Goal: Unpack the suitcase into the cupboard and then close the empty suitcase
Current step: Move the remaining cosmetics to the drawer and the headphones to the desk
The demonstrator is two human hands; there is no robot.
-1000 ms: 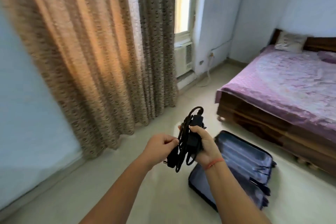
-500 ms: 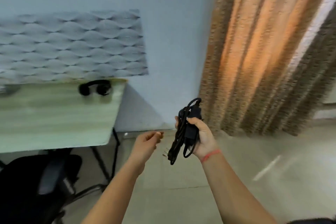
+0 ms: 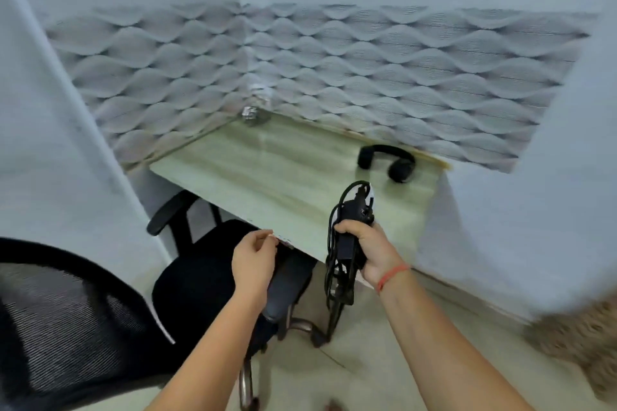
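The right hand (image 3: 371, 252) is clutching the charger (image 3: 344, 248) at 5 o'clock while the left hand (image 3: 253, 260) is hanging loosely curled and empty, ideally gathering the dangling cord clear of the chair (image 3: 200, 280).

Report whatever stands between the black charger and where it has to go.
Cannot tell: no cupboard is in view. The right hand grips the charger in front of the desk; the office chair stands to its left.

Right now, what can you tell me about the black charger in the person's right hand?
The charger is a black, plastic-looking power brick with its black cable wound in loose loops alongside. It stands roughly upright, with the loops dangling below. Only the right hand touches it, gripping brick and cable together.
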